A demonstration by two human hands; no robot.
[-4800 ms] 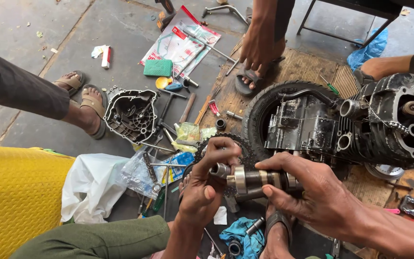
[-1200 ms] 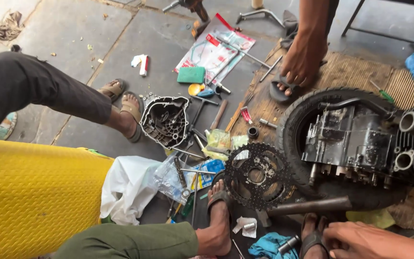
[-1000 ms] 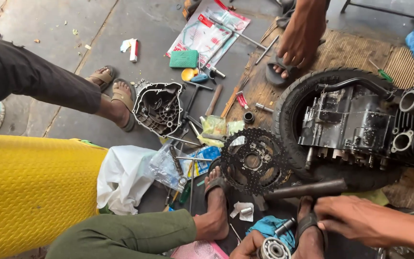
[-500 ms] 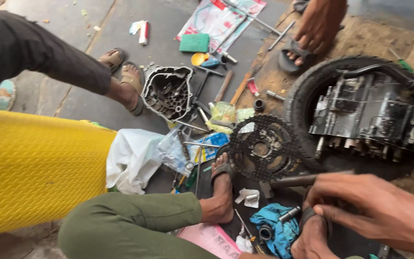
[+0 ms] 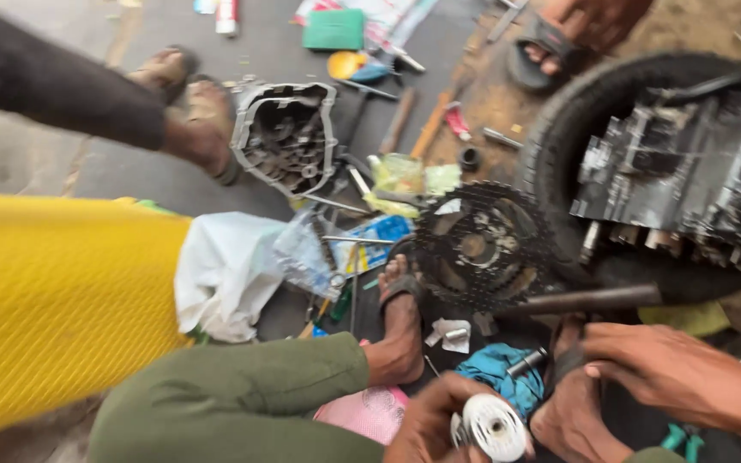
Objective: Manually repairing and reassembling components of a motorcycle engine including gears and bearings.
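Head view looks down on a workshop floor where a yellow ribbed container (image 5: 53, 309) fills the left side, the largest thing in sight. At upper right a black tyre (image 5: 559, 129) lies flat with a grimy engine block (image 5: 688, 184) resting inside its ring. An olive-green trouser leg (image 5: 233, 403) crosses the bottom, ending in a sandalled foot (image 5: 400, 330) just beside a large toothed sprocket (image 5: 482, 249) that lies against the tyre. An open engine cover (image 5: 285, 137) sits on the concrete further up, near another person's dark-trousered leg (image 5: 53, 81) and sandalled feet. A white plastic bag (image 5: 225, 270) lies crumpled next to the container. A dark metal rod (image 5: 593, 300) lies below the engine. The right hand (image 5: 653, 373) rests open, fingers spread and empty, just below that rod. The left hand (image 5: 439, 424), at the bottom edge, is closed around a small silver cylindrical engine part (image 5: 495, 426), its round end face turned toward the camera. A blue rag (image 5: 499, 369) with a small metal pin on it lies just above that part.
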